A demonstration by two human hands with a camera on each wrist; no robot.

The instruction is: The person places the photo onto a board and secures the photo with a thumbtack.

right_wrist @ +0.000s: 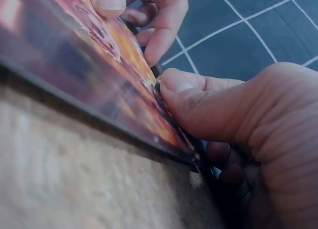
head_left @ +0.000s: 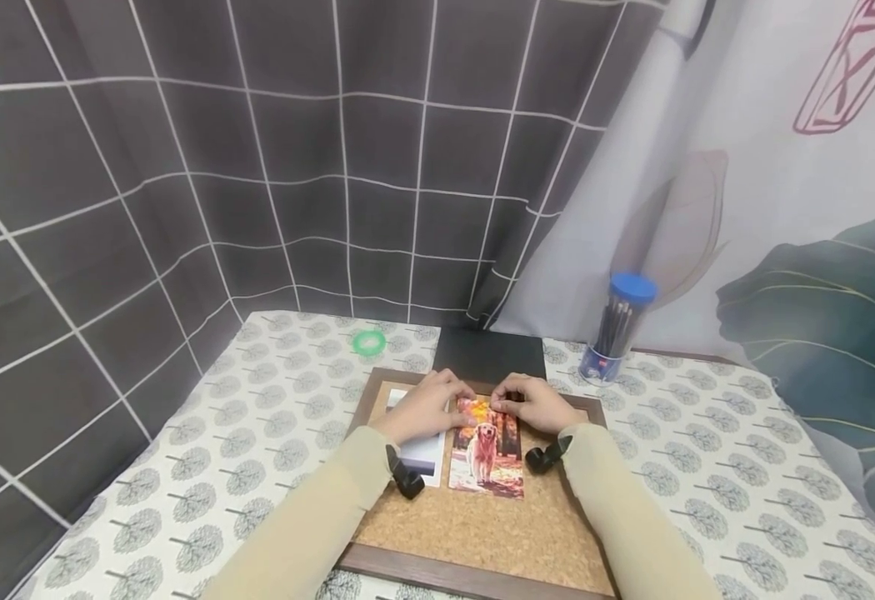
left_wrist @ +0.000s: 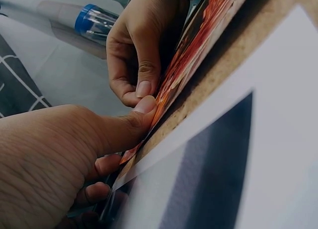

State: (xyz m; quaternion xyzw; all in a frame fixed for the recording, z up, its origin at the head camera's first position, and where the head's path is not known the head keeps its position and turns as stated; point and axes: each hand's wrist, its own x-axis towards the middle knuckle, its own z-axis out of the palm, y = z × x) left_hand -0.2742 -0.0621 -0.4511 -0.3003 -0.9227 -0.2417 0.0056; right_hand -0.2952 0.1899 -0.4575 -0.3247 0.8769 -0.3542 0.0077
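Note:
A photo of a golden dog among autumn leaves (head_left: 485,475) lies on a wood-framed cork board (head_left: 475,533). My left hand (head_left: 430,406) holds the photo near its top left corner, thumb over the picture and fingers at the top edge. My right hand (head_left: 535,404) is at the top edge too, its thumb and index finger pinching a small dark, shiny pin-like piece (right_wrist: 157,86) against the photo; its exact kind is mostly hidden by the fingertips. A second, white-bordered photo (head_left: 426,467) lies to the left, partly under my left hand and wrist.
Behind the board lies a flat black object (head_left: 490,354). A clear jar with a blue lid (head_left: 616,325) holds slim dark sticks at the back right. A green ring (head_left: 358,342) lies at the back left on the tree-print tablecloth (head_left: 265,450). Dark checked curtain (head_left: 377,217) hangs behind.

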